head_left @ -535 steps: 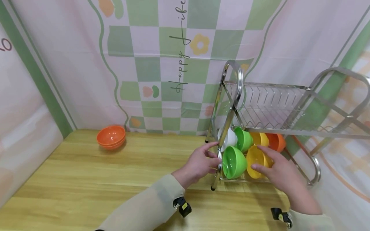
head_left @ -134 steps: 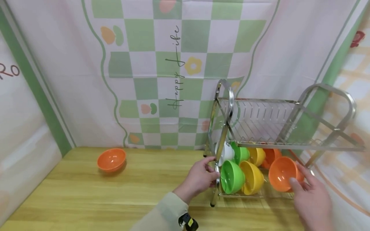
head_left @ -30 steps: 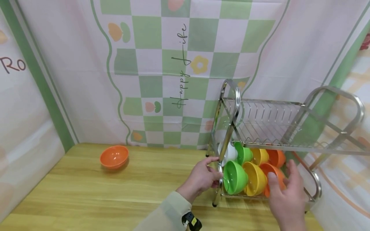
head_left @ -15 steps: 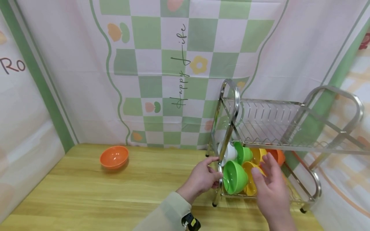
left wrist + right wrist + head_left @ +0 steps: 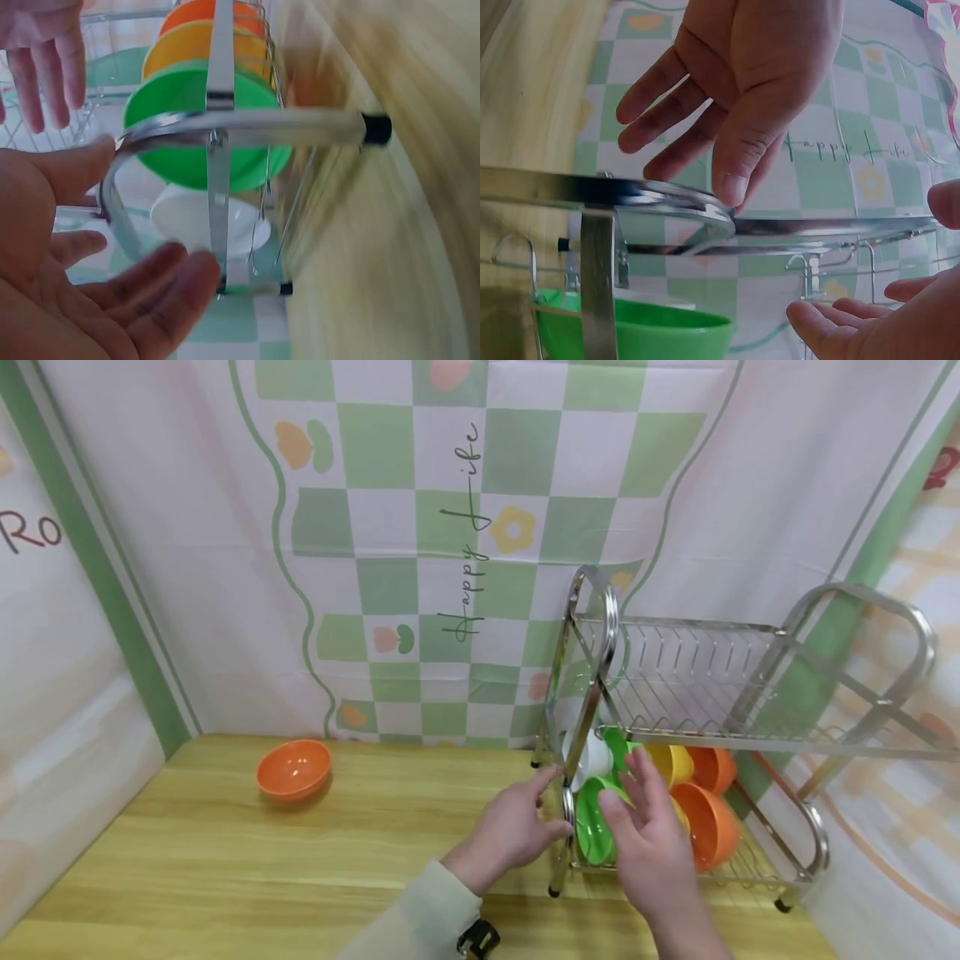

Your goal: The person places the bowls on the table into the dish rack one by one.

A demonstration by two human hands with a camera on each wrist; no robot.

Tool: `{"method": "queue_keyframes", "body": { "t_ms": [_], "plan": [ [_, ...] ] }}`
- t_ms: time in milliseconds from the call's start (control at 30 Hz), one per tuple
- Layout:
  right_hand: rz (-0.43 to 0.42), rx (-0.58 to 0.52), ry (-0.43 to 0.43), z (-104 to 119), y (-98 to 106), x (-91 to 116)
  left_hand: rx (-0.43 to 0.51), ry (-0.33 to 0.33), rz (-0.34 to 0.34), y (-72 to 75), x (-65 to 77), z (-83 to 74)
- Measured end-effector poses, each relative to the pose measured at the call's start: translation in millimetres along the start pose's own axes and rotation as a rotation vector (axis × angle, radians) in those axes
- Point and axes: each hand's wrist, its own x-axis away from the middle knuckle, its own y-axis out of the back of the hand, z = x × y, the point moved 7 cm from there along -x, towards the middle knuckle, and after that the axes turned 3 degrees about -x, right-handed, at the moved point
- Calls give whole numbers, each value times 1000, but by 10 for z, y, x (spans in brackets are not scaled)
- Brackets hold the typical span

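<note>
My left hand is beside the left post of a two-tier metal dish rack. In the left wrist view its fingers are spread around the bent tube, holding nothing. My right hand is raised, fingers extended, before the lower tier, partly covering a green bowl and a yellow one behind the hand. Right of it, an orange bowl leans on its side in the front row. Behind stand a white bowl, a mostly covered green one, a yellow bowl and another orange bowl.
A single orange bowl sits upright at the back left of the wooden table. The rack's upper tier overhangs the back row. A patterned curtain hangs behind the table.
The stack of two orange bowls is down to one; the other, earlier in my right hand, leans in the rack. My right hand has moved left from it; my left fingers have loosened from the post.
</note>
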Motion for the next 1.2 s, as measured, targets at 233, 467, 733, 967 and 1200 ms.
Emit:
{"method": "queue_keyframes", "body": {
  "t_ms": [233, 467, 733, 967, 1200],
  "plan": [
    [48, -43, 1, -39, -155, -29, -206, 21, -59, 221, 61, 189],
    [94, -48, -56, -114, -318, -60, -346, 54, -105, 525, 129, 429],
    [110, 0, -118, -240, -480, -154, -392, 72, -89, 856, 215, 763],
    [98, 64, -147, -303, -526, -200, -452, 125, -97, 1292, 312, 1091],
    [91, 101, -180, -389, -537, -214, -450, 168, -109, 1799, 482, 1472]
  ]
}}
